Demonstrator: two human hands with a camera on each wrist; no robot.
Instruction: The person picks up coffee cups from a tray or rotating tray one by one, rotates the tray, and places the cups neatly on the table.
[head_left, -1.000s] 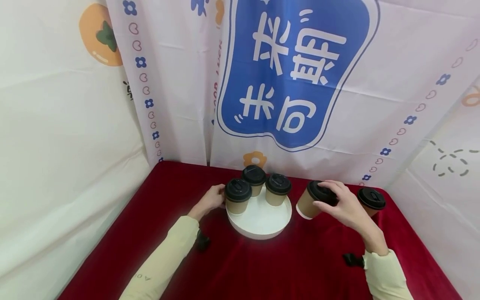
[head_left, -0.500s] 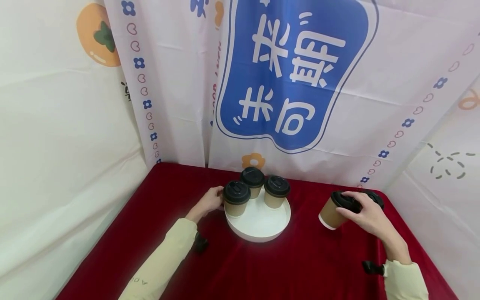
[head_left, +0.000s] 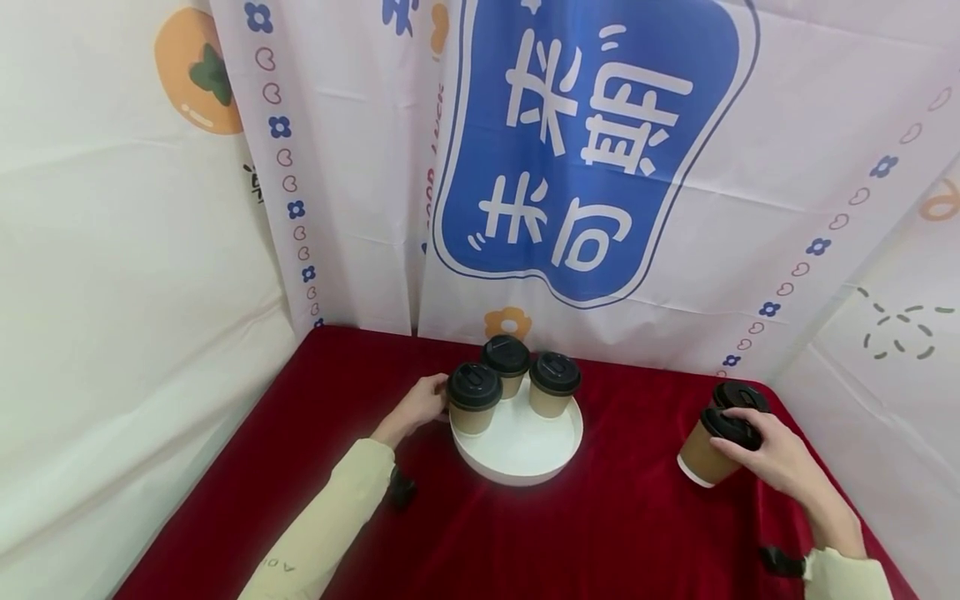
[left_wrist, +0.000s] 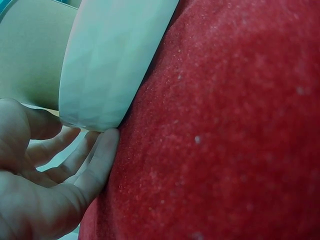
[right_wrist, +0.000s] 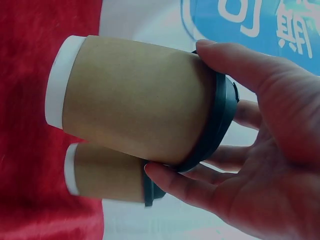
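My right hand (head_left: 776, 450) grips a brown paper coffee cup (head_left: 703, 454) by its black lid, thumb and fingertips around the lid's edge. The cup leans, its white base pointing left; in the right wrist view that cup (right_wrist: 135, 100) fills the middle. Just behind it stands a second lidded cup (right_wrist: 110, 172), mostly hidden in the head view. At the left edge of a round white tray (head_left: 517, 454), my left hand (head_left: 422, 404) holds the rim, thumb near the top and fingertips low against the tray wall (left_wrist: 107, 65).
On the tray stand three lidded cups: a front-left cup (head_left: 474, 408), a back cup (head_left: 506, 362) and a right cup (head_left: 553, 392). Dark red cloth (head_left: 570, 533) covers the table. A printed white curtain (head_left: 360, 208) rises along the back edge, with white walls at both sides.
My right hand has carried its cup rightward and nearer to me, from beside the tray to in front of the far-right cup. The left hand and tray stay in place.
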